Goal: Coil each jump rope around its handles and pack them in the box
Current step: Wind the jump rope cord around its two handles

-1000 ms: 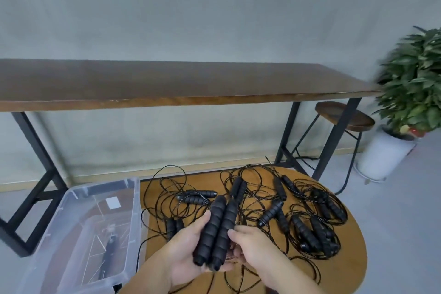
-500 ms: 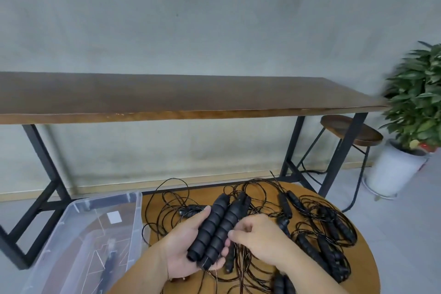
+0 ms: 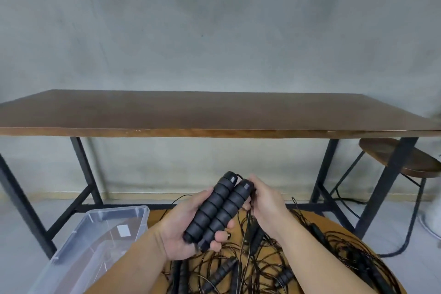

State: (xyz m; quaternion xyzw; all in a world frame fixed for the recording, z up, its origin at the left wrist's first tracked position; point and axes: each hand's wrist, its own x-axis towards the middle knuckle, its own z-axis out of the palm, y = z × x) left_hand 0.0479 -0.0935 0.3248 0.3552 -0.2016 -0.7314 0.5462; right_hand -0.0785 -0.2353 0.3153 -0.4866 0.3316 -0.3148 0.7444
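Holding two handles side by side, left hand curls round them; right hand pinches rope at top ends.

Both forearms are bare, with no sleeves in view. The left hand and right hand wear no gloves. No rings or watch show.

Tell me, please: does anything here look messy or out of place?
Yes. The loose jump ropes lie tangled in one heap on the round table, cords crossing each other. The pair of handles in the left hand has no cord coiled around it.
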